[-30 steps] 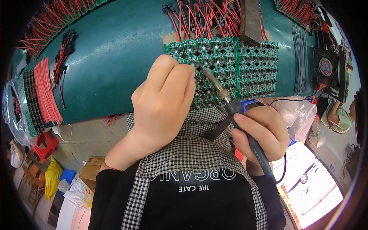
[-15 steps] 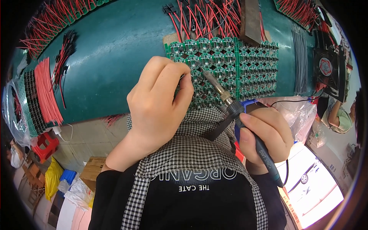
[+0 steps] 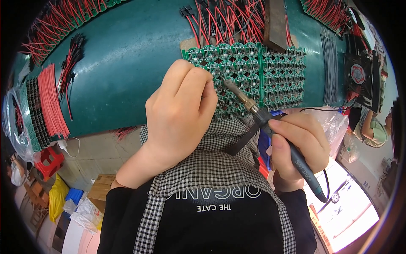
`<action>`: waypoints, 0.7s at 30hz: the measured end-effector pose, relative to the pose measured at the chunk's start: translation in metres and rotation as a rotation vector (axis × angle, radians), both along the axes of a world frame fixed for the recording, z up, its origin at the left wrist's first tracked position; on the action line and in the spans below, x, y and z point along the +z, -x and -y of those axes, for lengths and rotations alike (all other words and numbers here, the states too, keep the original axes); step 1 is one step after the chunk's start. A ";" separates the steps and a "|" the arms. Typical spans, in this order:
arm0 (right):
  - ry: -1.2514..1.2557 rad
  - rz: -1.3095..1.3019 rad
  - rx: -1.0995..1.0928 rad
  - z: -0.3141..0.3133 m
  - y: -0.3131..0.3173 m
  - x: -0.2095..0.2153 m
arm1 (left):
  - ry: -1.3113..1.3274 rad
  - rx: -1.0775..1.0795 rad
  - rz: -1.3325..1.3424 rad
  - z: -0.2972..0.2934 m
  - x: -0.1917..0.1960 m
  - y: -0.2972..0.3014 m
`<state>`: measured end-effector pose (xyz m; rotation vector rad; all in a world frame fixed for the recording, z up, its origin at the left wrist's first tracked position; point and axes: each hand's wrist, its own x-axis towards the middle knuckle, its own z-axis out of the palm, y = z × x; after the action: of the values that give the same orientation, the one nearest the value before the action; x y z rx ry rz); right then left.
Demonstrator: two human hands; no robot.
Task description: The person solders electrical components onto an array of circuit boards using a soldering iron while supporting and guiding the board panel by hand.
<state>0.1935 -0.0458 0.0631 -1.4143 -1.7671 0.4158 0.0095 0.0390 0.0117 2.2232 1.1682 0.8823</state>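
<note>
My right hand (image 3: 306, 142) grips a soldering iron (image 3: 252, 106) by its dark handle. The tip points up and left onto a panel of green circuit boards (image 3: 282, 75) with rows of small parts. Close to that tip, at the panel's left side, my left hand (image 3: 179, 110) is closed in a pinch; its fingertips are turned away, so whatever they hold is hidden. Red and black wires with black connectors (image 3: 230, 21) stretch from the panel's far edge. Across the panel's far side rests a dark rectangular bar (image 3: 275, 27).
On the green work surface (image 3: 122, 72) lie bundles of red wires (image 3: 53, 101), grey wires (image 3: 330, 65) and more boards (image 3: 37, 110) at the left. A black fan (image 3: 361, 76) stands at the right. A red stool (image 3: 50, 163) is below left; another person (image 3: 372, 129) appears far right.
My right hand and the iron's handle have shifted right and slightly toward me, while the tip stays near the same spot. My left hand has moved a little to the right, still pinched.
</note>
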 end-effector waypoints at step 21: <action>-0.041 -0.088 -0.017 -0.001 -0.007 -0.001 | -0.021 0.012 0.055 -0.010 0.008 0.006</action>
<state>0.2008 -0.0444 0.0621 -1.3608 -1.6833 0.4239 0.0031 0.0489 0.0198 2.1962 1.1525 0.9586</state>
